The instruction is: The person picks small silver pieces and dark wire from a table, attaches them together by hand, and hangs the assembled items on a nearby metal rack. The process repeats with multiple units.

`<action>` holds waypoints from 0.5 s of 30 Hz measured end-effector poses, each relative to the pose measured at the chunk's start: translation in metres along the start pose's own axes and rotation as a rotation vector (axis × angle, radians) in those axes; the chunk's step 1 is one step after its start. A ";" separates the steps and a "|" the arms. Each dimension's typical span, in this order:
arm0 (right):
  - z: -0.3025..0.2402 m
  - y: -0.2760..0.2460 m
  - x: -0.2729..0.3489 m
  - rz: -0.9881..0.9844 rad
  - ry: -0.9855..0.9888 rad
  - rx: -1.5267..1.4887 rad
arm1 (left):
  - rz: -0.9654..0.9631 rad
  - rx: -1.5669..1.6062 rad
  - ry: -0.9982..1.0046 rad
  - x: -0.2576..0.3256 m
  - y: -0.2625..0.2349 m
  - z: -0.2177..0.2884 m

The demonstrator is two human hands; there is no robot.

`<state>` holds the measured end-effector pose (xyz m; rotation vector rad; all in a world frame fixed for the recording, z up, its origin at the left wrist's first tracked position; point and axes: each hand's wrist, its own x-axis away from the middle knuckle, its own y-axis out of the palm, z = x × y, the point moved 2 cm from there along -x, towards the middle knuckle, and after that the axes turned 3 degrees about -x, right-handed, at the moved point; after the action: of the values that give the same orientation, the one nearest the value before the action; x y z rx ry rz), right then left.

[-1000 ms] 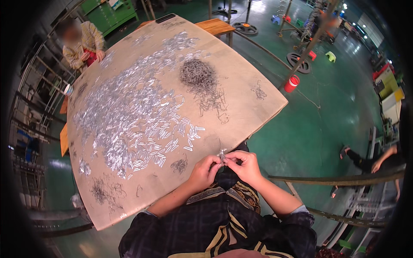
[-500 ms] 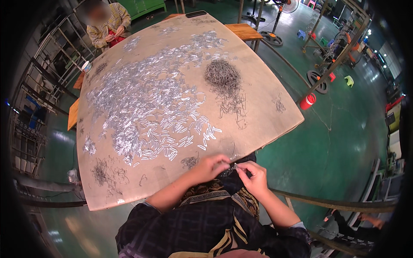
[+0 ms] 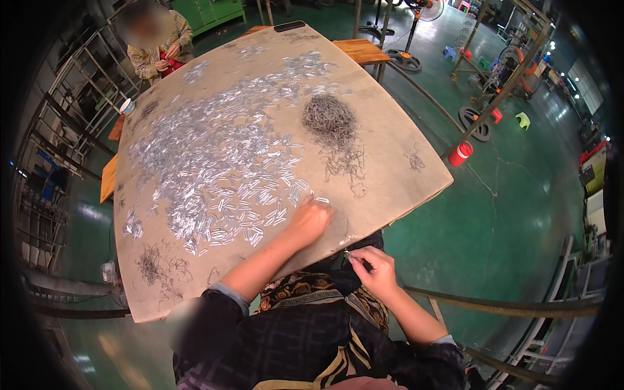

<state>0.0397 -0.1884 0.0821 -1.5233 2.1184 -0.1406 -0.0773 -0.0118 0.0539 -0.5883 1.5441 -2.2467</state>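
Observation:
My left hand (image 3: 309, 223) is over the table (image 3: 383, 208), its fingers curled at the near right edge of a wide spread of small silver elongated metal loops (image 3: 214, 153). One or two loops lie against its fingertips; whether it grips one is hidden. Just off the table's near edge, my right hand (image 3: 377, 270) pinches a small shiny metal piece (image 3: 347, 254) between thumb and forefinger. Farther back on the right lies a heap of dark thin wire pieces (image 3: 329, 118), with loose ones trailing toward me.
Across the table at the far left, a person (image 3: 156, 49) holds something red. A white cup (image 3: 127, 106) and a black phone-like slab (image 3: 289, 26) lie on the table's rim. Wooden boards (image 3: 361, 51) adjoin it. A red bucket (image 3: 460, 154) stands to the right.
My left hand has left my right hand and moved forward onto the table, to the edge of the silver loops. My right hand stays near the table edge, pinching.

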 end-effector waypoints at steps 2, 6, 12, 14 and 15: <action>0.000 0.001 0.000 -0.004 -0.001 0.004 | 0.245 -0.081 0.110 -0.026 0.004 -0.007; 0.002 0.001 0.003 0.033 0.026 -0.007 | 0.478 -0.259 0.315 -0.077 0.028 -0.009; 0.005 0.000 0.011 0.031 0.049 -0.003 | 0.291 -0.462 0.351 -0.097 0.024 0.005; 0.006 -0.001 0.011 0.016 0.047 0.007 | 0.395 -0.389 0.379 -0.098 0.022 0.001; 0.006 -0.002 0.011 0.008 0.044 0.011 | 0.448 -0.353 0.391 -0.098 0.022 -0.002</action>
<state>0.0415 -0.1976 0.0737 -1.5184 2.1545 -0.1841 0.0063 0.0317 0.0196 0.1278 2.0401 -1.8266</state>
